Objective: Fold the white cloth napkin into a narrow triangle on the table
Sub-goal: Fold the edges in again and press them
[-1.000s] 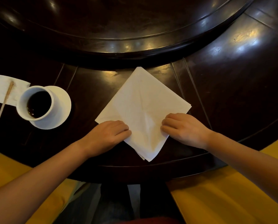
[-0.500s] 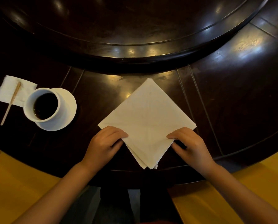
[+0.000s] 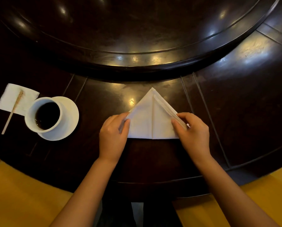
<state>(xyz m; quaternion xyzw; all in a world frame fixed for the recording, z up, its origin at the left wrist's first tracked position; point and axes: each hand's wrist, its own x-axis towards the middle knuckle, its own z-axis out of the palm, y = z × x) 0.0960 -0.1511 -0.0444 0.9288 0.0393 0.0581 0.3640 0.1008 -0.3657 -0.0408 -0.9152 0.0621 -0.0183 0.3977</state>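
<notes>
White napkin — flat triangle, apex pointing away.

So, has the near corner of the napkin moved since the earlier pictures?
Yes. The napkin's near corner has gone up and away from the table edge; a straight folded edge now lies there, between both hands, left and right.

Left hand and right hand palm-down, fingers pinching.
</notes>
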